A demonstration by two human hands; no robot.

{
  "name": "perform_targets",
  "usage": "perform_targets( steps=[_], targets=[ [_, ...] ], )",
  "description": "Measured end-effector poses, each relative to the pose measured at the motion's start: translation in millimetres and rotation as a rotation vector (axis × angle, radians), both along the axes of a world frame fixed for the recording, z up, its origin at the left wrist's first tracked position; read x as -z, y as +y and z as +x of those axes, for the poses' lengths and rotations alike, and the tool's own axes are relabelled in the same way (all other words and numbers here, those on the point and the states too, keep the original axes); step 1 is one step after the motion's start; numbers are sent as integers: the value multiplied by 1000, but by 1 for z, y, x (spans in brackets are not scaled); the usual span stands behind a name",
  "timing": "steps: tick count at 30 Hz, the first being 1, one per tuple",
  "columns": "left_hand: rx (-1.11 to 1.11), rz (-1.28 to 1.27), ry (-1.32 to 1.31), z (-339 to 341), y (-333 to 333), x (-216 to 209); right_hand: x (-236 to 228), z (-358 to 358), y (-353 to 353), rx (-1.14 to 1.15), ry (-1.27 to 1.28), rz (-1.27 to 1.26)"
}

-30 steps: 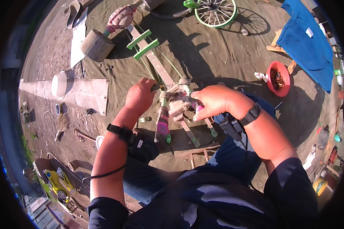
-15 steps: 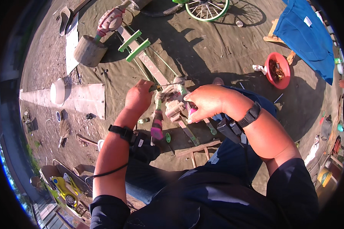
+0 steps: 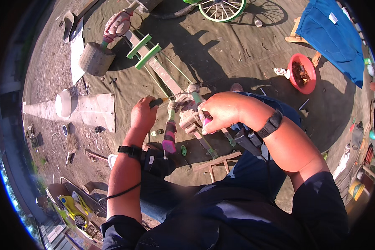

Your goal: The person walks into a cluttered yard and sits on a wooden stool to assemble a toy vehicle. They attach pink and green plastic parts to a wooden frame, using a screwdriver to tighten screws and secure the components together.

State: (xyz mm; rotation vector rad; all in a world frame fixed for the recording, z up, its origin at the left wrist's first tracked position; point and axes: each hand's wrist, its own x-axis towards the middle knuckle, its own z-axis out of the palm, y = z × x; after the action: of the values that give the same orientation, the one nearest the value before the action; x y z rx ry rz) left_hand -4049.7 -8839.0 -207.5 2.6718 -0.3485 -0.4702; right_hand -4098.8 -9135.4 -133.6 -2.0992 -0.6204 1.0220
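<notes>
My left hand (image 3: 143, 114) is closed around the dark handle of a screwdriver (image 3: 156, 102). Its thin shaft points right, toward the muddy, cloth-like joint (image 3: 184, 102) of a wooden and green frame. My right hand (image 3: 221, 109) is closed on a pink and dark handlebar grip (image 3: 206, 119) at the right of that joint. The frame's other grip (image 3: 169, 135), pink and dark, hangs free below the left hand. From the joint a long wooden beam (image 3: 162, 73) with green crosspieces runs away to the upper left. The screwdriver's tip is too small to make out.
A log block (image 3: 96, 59) stands at the far left, a white bowl (image 3: 63, 104) on a board (image 3: 100, 109) nearer. A green-rimmed wheel (image 3: 221, 8) is at the far edge. Right lie a red bowl (image 3: 303, 75) of brown scraps and a blue cloth (image 3: 333, 37). A small wooden stool (image 3: 217, 161) is near me.
My left hand has drawn back left and slightly toward me, and more of the screwdriver handle shows. The right hand stays almost in place on the grip.
</notes>
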Motion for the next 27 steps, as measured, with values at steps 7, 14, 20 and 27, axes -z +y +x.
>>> perform_targets(
  steps=[7,14,20,27],
  targets=[
    [125,15,-49,1,-1,0,-4,0,-2,12,21,49],
    [571,183,-79,23,-39,-17,-7,2,4,4,-31,-62],
    [616,513,64,27,-64,-26,-18,5,0,-5,-1,-37],
    [295,530,297,28,-80,-29,-8,4,-2,3,-29,11]
  ],
)
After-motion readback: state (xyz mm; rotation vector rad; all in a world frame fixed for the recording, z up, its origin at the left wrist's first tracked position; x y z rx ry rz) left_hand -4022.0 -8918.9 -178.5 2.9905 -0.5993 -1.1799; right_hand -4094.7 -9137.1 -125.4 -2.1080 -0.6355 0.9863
